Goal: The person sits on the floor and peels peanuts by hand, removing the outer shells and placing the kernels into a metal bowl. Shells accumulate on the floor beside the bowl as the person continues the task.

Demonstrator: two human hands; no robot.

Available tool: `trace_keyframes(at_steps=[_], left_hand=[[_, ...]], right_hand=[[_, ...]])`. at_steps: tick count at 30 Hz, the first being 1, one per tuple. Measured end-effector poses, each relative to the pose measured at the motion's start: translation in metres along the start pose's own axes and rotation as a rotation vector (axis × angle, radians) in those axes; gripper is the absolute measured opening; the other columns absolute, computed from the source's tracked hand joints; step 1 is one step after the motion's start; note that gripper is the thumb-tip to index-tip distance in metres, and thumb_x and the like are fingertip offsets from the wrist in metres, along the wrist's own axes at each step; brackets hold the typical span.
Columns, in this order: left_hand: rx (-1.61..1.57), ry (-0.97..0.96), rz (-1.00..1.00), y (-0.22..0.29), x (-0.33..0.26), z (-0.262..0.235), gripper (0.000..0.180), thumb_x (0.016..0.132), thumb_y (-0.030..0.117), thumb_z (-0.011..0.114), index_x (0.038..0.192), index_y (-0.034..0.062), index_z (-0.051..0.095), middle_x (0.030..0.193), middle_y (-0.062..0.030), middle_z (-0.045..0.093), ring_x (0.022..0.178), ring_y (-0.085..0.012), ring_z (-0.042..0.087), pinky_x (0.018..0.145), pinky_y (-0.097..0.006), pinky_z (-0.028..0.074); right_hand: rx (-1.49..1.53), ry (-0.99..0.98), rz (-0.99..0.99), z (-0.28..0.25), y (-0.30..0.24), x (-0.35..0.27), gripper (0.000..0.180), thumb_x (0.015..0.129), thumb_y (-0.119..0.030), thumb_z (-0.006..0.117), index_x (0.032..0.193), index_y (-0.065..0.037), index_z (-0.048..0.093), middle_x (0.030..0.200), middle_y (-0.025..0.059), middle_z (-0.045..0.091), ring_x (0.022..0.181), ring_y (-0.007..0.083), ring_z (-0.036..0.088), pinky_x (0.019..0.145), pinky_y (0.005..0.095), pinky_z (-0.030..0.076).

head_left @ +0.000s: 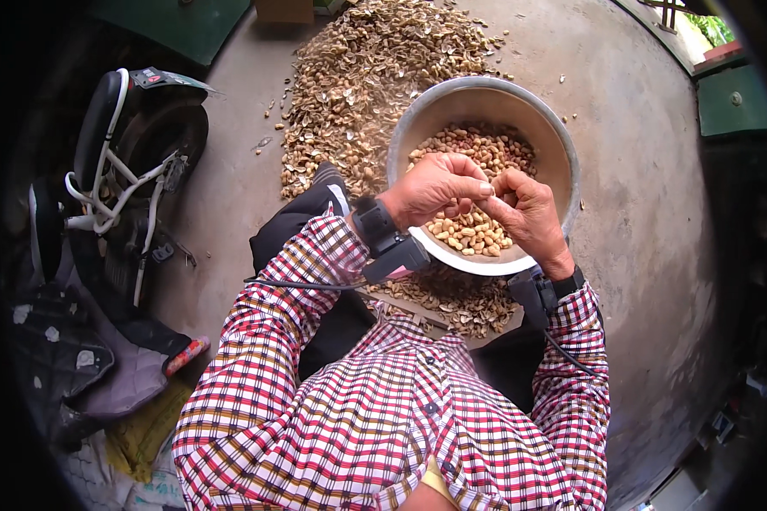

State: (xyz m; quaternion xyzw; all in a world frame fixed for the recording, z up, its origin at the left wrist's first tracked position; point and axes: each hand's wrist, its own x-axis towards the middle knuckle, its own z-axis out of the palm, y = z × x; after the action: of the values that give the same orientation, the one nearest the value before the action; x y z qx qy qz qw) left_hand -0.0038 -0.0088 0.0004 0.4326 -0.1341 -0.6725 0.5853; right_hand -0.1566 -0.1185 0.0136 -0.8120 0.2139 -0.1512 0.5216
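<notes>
Peanuts (472,237) lie in a wide metal bowl (569,153), placed toward 2 o'clock from the centre of the view. Pale peanuts occupy the bowl from its centre to 6 o'clock; darker, reddish ones lie toward 1 o'clock. The left hand (435,189) enters over the rim from the bowl's 8 o'clock, the right hand (530,211) from its 5 o'clock; the two meet above the peanuts. Thumb and forefinger of each hand pinch a small pale piece (491,195), too small to identify with certainty. The remaining fingers of both hands curl inward; whether they press on anything cannot be told. Each wrist bears a dark strap with a boxy device, the left device (398,259) at the bowl's 7 o'clock, the right device (534,298) at its 5 o'clock. A broad heap of shells (358,85) spreads over the floor (648,204) at 12 o'clock; further shells lie below the bowl at its 6 o'clock. At 10 o'clock stands a bike (111,183) with a white frame and black seat; at 8 o'clock lies padded cloth (132,353).
</notes>
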Motion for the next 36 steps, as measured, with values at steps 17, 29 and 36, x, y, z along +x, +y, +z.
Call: trace_keyframes(at_steps=[17,29,36], left_hand=[[-0.112,-0.135,-0.024,-0.002,-0.003,-0.003,0.003,0.079,0.004,0.066,0.081,0.0033,0.064,0.064,-0.0051,0.059,0.047,-0.0106,0.052,0.04,-0.021,0.039],[-0.204,-0.128,-0.018,-0.006,-0.008,0.0,0.008,0.087,0.012,0.061,0.088,0.0051,0.057,0.072,-0.005,0.061,0.054,-0.0082,0.057,0.042,-0.018,0.042],[-0.317,-0.07,0.046,-0.007,-0.007,0.004,0.009,0.088,0.012,0.062,0.09,0.0045,0.056,0.075,-0.0066,0.062,0.055,-0.0078,0.056,0.042,-0.018,0.041]], right_hand=[[0.02,-0.21,-0.097,-0.004,-0.016,-0.003,0.014,0.084,-0.015,0.061,0.085,-0.002,0.066,0.064,0.0076,0.06,0.058,0.0084,0.053,0.054,0.0273,0.042],[0.01,-0.145,-0.114,-0.002,-0.013,-0.004,0.019,0.088,-0.02,0.058,0.083,-0.002,0.063,0.065,0.011,0.053,0.059,0.0172,0.052,0.057,0.0296,0.041],[0.508,-0.02,0.185,0.0,-0.002,-0.006,0.02,0.096,-0.021,0.05,0.089,-0.004,0.058,0.067,-0.0037,0.048,0.054,0.0025,0.039,0.048,0.0156,0.032]])
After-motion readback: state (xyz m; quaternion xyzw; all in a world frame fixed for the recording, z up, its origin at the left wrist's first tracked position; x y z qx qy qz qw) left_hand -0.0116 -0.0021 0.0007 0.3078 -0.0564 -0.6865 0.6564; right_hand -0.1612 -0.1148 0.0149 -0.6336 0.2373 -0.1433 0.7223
